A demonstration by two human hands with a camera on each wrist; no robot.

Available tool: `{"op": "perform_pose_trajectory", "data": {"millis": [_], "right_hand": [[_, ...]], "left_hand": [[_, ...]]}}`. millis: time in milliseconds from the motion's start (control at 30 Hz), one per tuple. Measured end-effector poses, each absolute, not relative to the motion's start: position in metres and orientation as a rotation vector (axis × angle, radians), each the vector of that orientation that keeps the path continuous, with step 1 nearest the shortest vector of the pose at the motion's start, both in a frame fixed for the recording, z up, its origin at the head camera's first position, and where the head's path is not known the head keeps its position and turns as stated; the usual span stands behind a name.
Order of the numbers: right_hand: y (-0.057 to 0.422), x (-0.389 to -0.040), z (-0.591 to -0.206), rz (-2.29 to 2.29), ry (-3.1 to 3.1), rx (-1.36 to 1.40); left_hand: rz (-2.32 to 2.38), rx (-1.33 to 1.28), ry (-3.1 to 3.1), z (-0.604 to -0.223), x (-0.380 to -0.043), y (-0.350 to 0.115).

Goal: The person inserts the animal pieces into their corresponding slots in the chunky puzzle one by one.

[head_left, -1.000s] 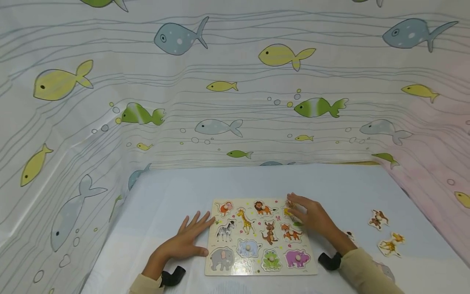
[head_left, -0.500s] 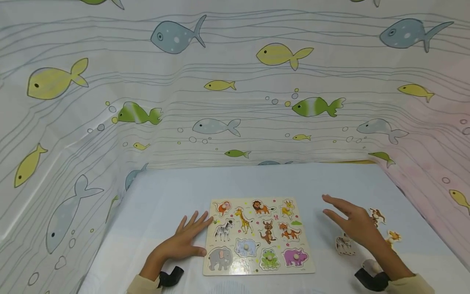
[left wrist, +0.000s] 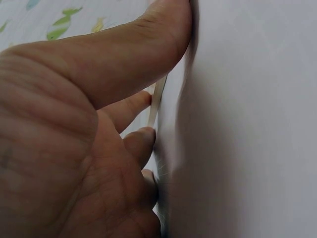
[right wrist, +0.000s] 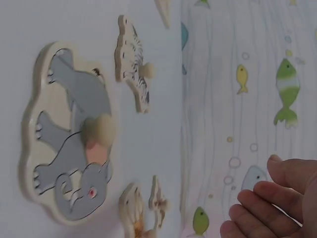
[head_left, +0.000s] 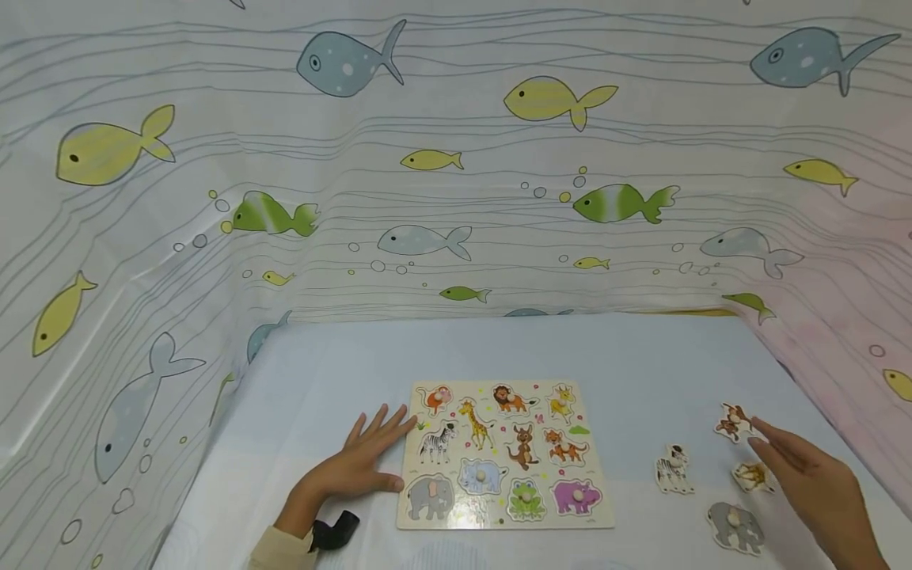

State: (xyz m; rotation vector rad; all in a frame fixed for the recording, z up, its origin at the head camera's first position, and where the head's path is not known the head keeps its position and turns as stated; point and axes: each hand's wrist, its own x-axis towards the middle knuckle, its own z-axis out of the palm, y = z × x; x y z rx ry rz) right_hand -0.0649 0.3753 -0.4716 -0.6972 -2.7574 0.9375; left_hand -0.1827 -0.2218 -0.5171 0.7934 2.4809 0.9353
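A wooden animal puzzle board [head_left: 477,513] lies flat on the table. My left hand [head_left: 349,475] rests at its left edge, fingers spread, with thumb and fingertips right at the rim; the left wrist view shows this hand [left wrist: 94,124] low against the tabletop. Over on the right, my right hand [head_left: 819,483] hovers with nothing in its fingers, its fingertips beside the kangaroo piece [head_left: 728,426] and overlapping the giraffe piece [head_left: 750,475] in the head view. Closer to me lies the knobbed elephant piece [head_left: 734,529]. The zebra piece [head_left: 671,471] is nearer the board.
Knobbed pieces sit in the board, among them a lion [head_left: 510,400], a frog [head_left: 526,500] and a purple hippo [head_left: 577,498]. Giraffe, zebra, kangaroo and elephant pictures there show no knobs. A fish-patterned cloth [head_left: 484,198] hangs behind the table [head_left: 342,356].
My right hand has left the goat at the board's top right corner and moved right to the loose pieces, uncovering the zebra and elephant pieces. The left hand stays at the board's edge.
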Motion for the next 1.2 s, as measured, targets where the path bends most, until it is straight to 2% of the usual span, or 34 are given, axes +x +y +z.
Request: {"op": "perform_pose_trajectory", "data": {"millis": [200,367,833,1200], "right_hand": [[0.387,-0.056,-0.488,1.014,-2.611,-1.135],[0.394,-0.055,-0.498,1.101,-2.575,-1.222],[0.399,-0.063,-0.539,0.784,-2.613,-1.062],[0.400,-0.065,-0.545,0.735,-2.659,-0.953]], "left_hand": [[0.939,0.792,2.477,-0.517,-0.183,-0.222],[0.936,0.788,2.485,-0.517,-0.183,-0.222],[0.908,0.809,2.500,-0.517,-0.184,-0.222],[0.901,0.776,2.508,-0.518,-0.182,-0.222]]}}
